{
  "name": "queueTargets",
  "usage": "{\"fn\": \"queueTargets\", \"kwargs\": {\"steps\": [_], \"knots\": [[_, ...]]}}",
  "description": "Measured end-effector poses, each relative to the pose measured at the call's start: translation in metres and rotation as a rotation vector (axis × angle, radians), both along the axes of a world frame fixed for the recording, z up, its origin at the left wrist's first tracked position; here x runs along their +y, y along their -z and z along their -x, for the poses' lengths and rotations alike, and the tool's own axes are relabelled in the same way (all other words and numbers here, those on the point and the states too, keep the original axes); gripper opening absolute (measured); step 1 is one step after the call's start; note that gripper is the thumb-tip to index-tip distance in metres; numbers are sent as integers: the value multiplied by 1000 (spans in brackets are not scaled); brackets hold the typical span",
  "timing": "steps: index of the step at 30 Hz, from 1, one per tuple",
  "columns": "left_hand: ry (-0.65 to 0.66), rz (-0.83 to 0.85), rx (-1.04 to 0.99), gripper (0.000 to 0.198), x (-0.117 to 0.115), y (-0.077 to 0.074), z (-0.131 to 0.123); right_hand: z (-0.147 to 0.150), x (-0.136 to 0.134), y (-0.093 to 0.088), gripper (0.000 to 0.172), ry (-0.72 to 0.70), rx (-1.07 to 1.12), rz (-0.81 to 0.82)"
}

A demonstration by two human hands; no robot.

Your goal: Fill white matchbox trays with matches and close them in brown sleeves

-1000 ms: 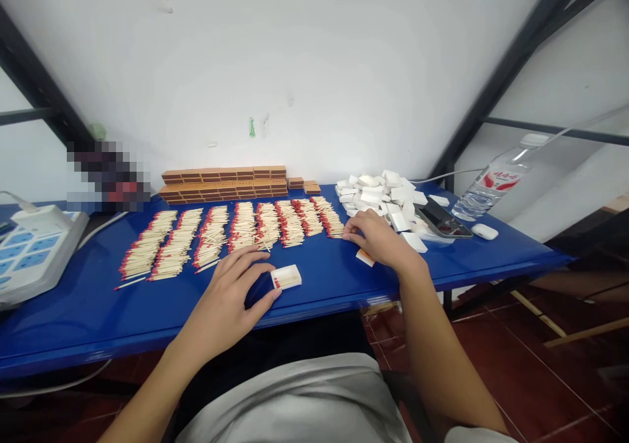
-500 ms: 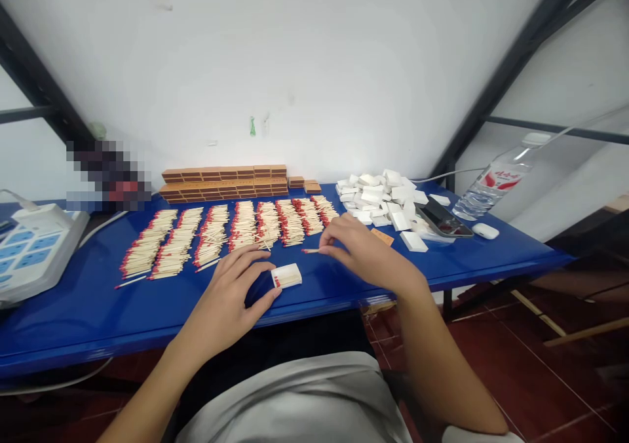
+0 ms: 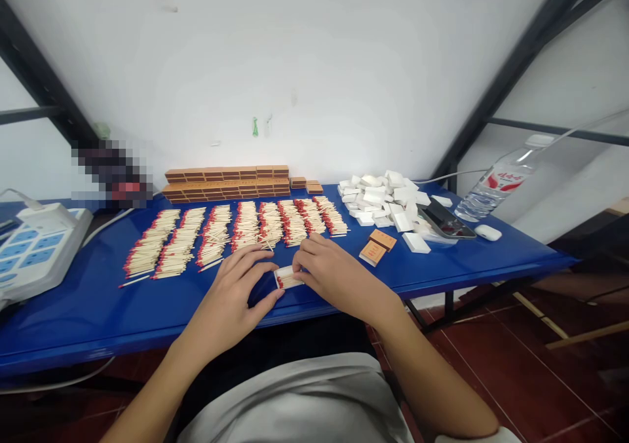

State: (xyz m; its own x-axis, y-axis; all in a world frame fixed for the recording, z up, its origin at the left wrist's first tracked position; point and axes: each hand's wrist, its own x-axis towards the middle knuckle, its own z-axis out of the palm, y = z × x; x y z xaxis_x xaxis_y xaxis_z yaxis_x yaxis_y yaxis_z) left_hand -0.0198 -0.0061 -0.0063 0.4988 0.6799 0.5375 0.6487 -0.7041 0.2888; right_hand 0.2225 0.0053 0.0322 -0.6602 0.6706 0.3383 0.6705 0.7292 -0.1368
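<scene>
From afar I see the left hand [image 3: 236, 284] pinch the small white tray [image 3: 284, 270] on the blue table [image 3: 147, 318]; matches [image 3: 289, 280] lie inside; I can't tell if the right hand [image 3: 337, 276], over the tray, holds any; a bump from it could spill them

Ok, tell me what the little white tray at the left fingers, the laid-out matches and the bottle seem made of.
Tray: probably card, matt white, judging by its thin, plain walls. Matches: likely wood, dull, going by the pale sticks; heads coated red. Bottle: plastic, it seems; it's clear and glossy, with rippled sides.
</scene>
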Motion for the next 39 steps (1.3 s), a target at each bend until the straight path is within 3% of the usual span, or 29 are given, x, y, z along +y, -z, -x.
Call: {"fn": "queueTargets", "kwargs": {"steps": [5, 11, 14, 27, 39], "knots": [[-2, 3, 11, 23, 0, 1, 0, -21, 6, -10, 11, -4, 148, 137], [-5, -4, 14, 23, 0, 2, 2, -90, 45, -1, 12, 369, 226, 92], [-9, -5, 6, 24, 0, 3, 2, -111, 62, 11, 10, 382, 234, 168], [-8, 3, 14, 25, 1, 3, 2, -111, 72, 22, 14, 351, 191, 149], [-10, 7, 20, 24, 0, 2, 1, -108, 70, 20, 16, 372, 189, 183]]}}
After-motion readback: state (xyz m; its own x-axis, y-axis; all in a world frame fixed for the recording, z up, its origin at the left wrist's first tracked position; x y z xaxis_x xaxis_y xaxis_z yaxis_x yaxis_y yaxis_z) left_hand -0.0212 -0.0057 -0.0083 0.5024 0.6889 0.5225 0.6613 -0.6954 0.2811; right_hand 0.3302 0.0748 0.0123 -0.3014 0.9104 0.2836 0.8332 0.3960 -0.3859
